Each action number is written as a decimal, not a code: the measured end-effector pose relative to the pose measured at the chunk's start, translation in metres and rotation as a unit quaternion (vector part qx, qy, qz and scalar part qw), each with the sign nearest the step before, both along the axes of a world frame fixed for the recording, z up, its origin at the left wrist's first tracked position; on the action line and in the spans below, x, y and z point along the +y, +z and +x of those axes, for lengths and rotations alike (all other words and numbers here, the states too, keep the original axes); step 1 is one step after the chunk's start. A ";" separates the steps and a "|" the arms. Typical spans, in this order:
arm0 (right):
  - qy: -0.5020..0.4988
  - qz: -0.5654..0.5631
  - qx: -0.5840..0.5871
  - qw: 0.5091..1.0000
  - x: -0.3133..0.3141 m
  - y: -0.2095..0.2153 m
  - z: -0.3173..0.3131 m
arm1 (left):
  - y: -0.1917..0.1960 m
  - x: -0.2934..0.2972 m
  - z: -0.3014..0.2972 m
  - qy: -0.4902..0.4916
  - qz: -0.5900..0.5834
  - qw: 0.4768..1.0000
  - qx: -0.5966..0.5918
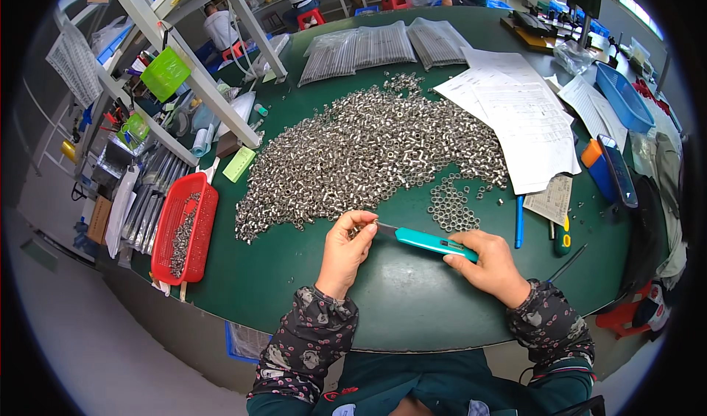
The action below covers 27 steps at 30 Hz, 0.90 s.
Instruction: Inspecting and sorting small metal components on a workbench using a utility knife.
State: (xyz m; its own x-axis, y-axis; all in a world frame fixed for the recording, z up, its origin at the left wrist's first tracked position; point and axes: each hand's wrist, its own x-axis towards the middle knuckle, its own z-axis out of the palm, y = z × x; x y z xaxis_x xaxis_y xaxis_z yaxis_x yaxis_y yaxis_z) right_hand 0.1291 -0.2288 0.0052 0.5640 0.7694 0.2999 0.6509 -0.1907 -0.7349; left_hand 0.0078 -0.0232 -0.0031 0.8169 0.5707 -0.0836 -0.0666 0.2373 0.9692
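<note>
My right hand [487, 263] is closed around a teal utility knife [421, 240], its blade pointing left. The blade's tip meets the fingertips of my left hand [346, 252], which pinch a small metal ring [375, 223], partly hidden by the fingers. Beyond my hands, a wide heap of small shiny metal rings [353, 147] spreads over the green table [412, 305]. A smaller flat group of rings [451, 206] lies apart from it, just beyond the knife.
A red basket [199, 250] with metal rings stands at the left edge. Printed papers [526, 128], a blue pen [519, 221], a green-and-yellow screwdriver [563, 238] and a phone [617, 169] lie right. Bagged tubes [383, 46] lie at the back. People sit farther off.
</note>
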 end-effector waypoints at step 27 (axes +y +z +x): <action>-0.025 -0.005 -0.051 0.998 0.000 0.006 -0.002 | -0.001 0.008 -0.002 -0.037 -0.065 0.997 -0.002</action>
State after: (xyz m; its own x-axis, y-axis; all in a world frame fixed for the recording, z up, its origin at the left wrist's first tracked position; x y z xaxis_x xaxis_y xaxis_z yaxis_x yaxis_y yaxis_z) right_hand 0.1272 -0.2287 0.0111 0.5684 0.7448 0.3495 0.7117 -0.2319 -0.6631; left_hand 0.0062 -0.0152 -0.0037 0.8572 0.4928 -0.1493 -0.0478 0.3648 0.9299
